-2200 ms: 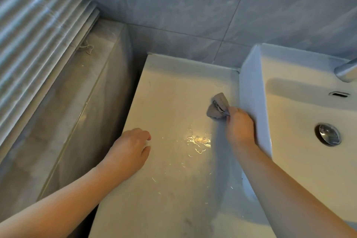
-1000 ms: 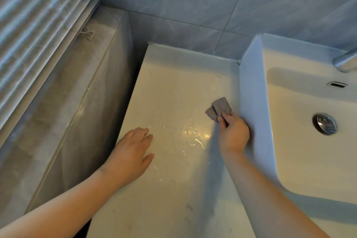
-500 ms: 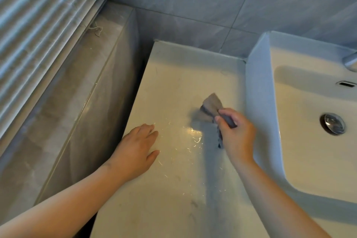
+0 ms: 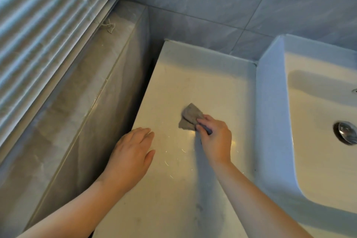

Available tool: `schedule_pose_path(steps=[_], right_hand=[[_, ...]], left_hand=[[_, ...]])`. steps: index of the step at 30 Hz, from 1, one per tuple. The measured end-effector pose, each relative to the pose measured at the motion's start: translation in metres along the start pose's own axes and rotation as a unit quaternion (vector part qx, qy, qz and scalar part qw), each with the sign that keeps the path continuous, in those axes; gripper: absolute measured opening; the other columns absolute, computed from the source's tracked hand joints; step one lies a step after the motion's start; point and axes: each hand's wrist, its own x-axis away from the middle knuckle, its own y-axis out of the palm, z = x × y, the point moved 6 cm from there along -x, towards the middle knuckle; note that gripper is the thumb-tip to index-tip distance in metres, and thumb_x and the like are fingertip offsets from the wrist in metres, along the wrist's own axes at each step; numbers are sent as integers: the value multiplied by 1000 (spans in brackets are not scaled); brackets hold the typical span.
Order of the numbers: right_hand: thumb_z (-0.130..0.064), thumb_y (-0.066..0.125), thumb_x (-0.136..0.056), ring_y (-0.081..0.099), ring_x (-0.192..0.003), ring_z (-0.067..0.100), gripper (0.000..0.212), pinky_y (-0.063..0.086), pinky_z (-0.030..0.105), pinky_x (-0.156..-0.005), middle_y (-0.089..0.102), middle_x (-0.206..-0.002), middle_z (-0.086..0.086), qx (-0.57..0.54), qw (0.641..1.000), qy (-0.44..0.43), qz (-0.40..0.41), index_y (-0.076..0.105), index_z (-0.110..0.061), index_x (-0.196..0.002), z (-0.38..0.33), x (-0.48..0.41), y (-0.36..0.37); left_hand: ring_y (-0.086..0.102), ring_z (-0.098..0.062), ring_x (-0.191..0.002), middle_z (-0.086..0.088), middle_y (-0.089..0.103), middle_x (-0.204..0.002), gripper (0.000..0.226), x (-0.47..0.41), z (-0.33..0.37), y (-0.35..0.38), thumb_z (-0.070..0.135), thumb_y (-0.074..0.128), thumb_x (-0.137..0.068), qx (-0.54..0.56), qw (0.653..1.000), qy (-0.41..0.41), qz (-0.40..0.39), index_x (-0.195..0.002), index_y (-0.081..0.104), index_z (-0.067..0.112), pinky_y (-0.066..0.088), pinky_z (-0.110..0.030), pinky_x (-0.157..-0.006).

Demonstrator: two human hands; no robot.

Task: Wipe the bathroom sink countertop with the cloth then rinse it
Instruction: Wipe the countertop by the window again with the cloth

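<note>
- Two bare forearms run off the near edge of the view, so only the hands and lower arms show above the pale, glossy rectangular countertop (image 4: 202,83).
- Part of the small grey folded cloth (image 4: 190,117) is hidden inside the right hand (image 4: 215,137), whose fingers and thumb curl round its near end. The free far end fans out flat on the countertop, about midway along it and left of the basin.
- Flat and palm down, the left hand (image 4: 131,152) rests by the countertop's left edge with straight fingers, holding nothing. It is near the cloth but apart from it.
- Faint wet streaks glint on the countertop around the hands and are hard to make out.
- On the right stands a white rectangular ceramic basin (image 4: 270,102), cut off by the frame edge. Inside, only a round chrome drain stopper (image 4: 345,134) shows, partly cropped. Whether any water lies there cannot be told.
- On the left, a grey stone-look ledge (image 4: 77,92) runs under a white slatted blind (image 4: 48,25).
</note>
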Motion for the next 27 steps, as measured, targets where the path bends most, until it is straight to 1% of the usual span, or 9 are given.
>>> schedule_pose_path(steps=[4, 7, 10, 13, 17, 18, 20, 22, 27], right_hand=[[-9, 75, -77, 60, -98, 9, 25, 40, 13, -88, 68, -105, -10, 1, 999, -2, -53, 76, -21, -98, -13, 32, 6], [-6, 76, -74, 64, -90, 0, 20, 42, 7, -84, 68, -95, -20, -60, 991, 50, -105, 78, -20, -89, -20, 36, 1], [-4, 77, -73, 66, -89, -2, 20, 45, 9, -85, 72, -92, -10, -112, 990, 64, -50, 77, -20, -86, -29, 11, -23], [-9, 75, -75, 62, -84, -7, 18, 42, 4, -80, 71, -91, -12, -98, 994, 44, 2, 76, -20, -89, -35, -35, -37], [-10, 72, -78, 63, -88, 7, 20, 36, -2, -74, 69, -93, -8, -28, 999, 29, -12, 75, -15, -98, -22, -78, -16], [-10, 72, -78, 64, -90, 13, 21, 39, 1, -75, 68, -94, -8, -15, 999, 25, -14, 74, -13, -99, -16, -80, -9], [-13, 71, -79, 63, -97, 23, 24, 47, 19, -85, 69, -102, -5, 14, 1000, -1, -4, 73, -13, -102, -9, -73, 5], [-18, 71, -80, 58, -106, 26, 26, 46, 32, -94, 67, -115, 2, 36, 999, -19, -2, 73, -15, -107, -8, -56, 18], [-26, 77, -76, 52, -108, 20, 32, 37, 24, -96, 65, -120, 3, 39, 995, -77, -58, 73, -17, -107, -26, -8, 41]], left_hand=[[50, -27, -123, -8, 53, -135, 48, 22, -14, 6, 36, 49, -89, 2, 1000, -28, -5, -127, 55, 7, 42, -40, -100], [46, -26, -128, -9, 47, -141, 57, 35, -21, 17, 42, 41, -88, 6, 999, -30, -27, -129, 54, 4, 39, -39, -104], [38, -22, -135, -7, 41, -146, 64, 40, -23, 24, 47, 33, -88, 8, 999, -23, -34, -133, 51, 4, 35, -37, -107], [34, -20, -137, -5, 39, -148, 66, 40, -23, 24, 48, 30, -89, 13, 999, -29, -26, -135, 49, 6, 32, -37, -109], [30, -16, -139, -2, 36, -150, 66, 41, -24, 26, 50, 29, -89, 4, 999, -33, -30, -137, 47, 8, 28, -34, -112], [28, -15, -140, -1, 34, -151, 67, 41, -24, 27, 51, 27, -89, 2, 999, -35, -32, -139, 45, 9, 26, -33, -113], [24, -14, -141, 0, 30, -153, 69, 41, -23, 27, 52, 24, -89, 4, 999, -39, -35, -141, 41, 10, 20, -31, -114], [19, -12, -142, 2, 26, -154, 71, 41, -23, 27, 54, 21, -88, 16, 998, -43, -34, -143, 38, 11, 14, -29, -115], [19, -9, -141, 4, 26, -154, 67, 41, -26, 25, 52, 26, -91, 45, 998, -35, -27, -142, 40, 11, 18, -28, -114]])
